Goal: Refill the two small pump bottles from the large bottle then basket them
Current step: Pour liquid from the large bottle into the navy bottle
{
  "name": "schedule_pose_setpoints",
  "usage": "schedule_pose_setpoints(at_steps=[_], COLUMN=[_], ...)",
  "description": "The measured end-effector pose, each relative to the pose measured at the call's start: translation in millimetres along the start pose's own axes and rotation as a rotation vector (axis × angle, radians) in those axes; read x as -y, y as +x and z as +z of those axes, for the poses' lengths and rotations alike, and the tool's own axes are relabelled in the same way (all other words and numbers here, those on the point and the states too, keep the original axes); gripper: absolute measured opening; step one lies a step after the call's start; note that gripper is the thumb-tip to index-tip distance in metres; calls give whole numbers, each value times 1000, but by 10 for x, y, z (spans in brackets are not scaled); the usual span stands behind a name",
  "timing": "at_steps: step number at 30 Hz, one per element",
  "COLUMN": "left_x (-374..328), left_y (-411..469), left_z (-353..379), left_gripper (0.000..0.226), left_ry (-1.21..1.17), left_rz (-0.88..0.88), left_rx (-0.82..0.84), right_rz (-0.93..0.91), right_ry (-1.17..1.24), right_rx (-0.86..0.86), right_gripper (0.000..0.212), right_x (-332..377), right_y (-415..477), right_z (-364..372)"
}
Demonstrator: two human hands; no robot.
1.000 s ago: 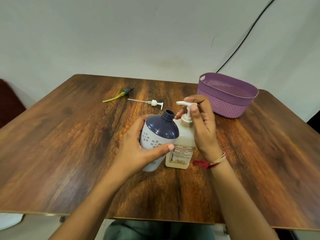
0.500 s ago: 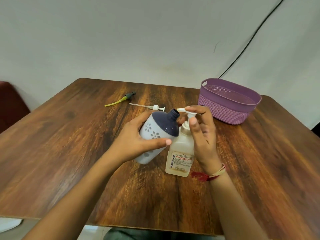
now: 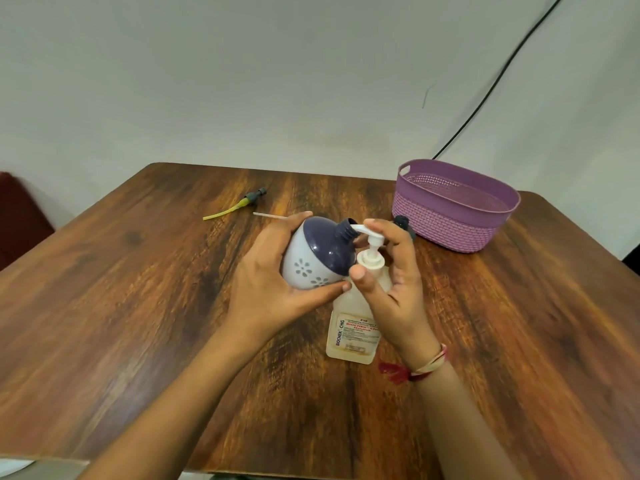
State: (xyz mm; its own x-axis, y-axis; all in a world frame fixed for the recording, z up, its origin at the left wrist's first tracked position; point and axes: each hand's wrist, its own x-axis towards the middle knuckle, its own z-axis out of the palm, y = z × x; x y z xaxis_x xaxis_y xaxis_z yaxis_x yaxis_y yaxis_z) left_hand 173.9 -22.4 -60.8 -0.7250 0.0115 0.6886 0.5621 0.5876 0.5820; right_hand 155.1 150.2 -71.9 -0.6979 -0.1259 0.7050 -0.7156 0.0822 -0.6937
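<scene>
— Where is the bottle I am filling?
— In my left hand (image 3: 273, 282), which grips the small navy-topped bottle (image 3: 310, 263) round its white body; it sits just left of the large handrub bottle (image 3: 353, 336), which stands upright on the bench (image 3: 138, 306) with its label towards me.
— And its axis?
— It leans up and to the right, so the open neck (image 3: 344, 227) points at the pump spout (image 3: 358, 229); the spout tip is at the mouth of the neck, touching or just inside, I cannot tell which; I judge the next press turns on that meeting.
— Which of the hands is nearer the pump?
— My right hand (image 3: 394, 285); its fingers curl over the pump head and the thumb lies by the collar, so it grasps the pump; the left need only hold the neck in place.
— What differs from a second ago?
— Then the small bottle stood nearly upright, its neck clear of the spout; now it is tipped over to meet it; the right hand's hold on the pump looks the same.
— Anything else?
— The purple basket (image 3: 450, 220) sits behind and to the right; a loose pump with a yellow tube (image 3: 239, 206) lies far left.
</scene>
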Motion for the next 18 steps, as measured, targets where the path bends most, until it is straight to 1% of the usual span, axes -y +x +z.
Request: schedule_pose_setpoints(at_steps=[5,7,10,13,15,18], left_x=[-9,4,22,37,45,61], left_y=[-24,-32,-31,-24,-19,-4], left_z=[-28,-26,-40,-64,-72,-89], left_gripper=[89,88,86,81,79,82], left_ry=[23,6,-7,-7,-8,13], left_rz=[-29,-41,-44,-29,-25,-23], left_rx=[-33,-26,-13,-2,14,53], right_rz=[-16,-37,-59,-101,-120,-118], right_ry=[-138,-203,-235,-228,-220,-189], right_rx=[-5,-11,-28,-52,-82,-146], right_gripper=[74,79,79,72,67,67], right_x=[9,9,24,22,15,-13], right_y=[-86,-91,-85,-68,-58,-61], right_z=[75,87,107,135,140,139])
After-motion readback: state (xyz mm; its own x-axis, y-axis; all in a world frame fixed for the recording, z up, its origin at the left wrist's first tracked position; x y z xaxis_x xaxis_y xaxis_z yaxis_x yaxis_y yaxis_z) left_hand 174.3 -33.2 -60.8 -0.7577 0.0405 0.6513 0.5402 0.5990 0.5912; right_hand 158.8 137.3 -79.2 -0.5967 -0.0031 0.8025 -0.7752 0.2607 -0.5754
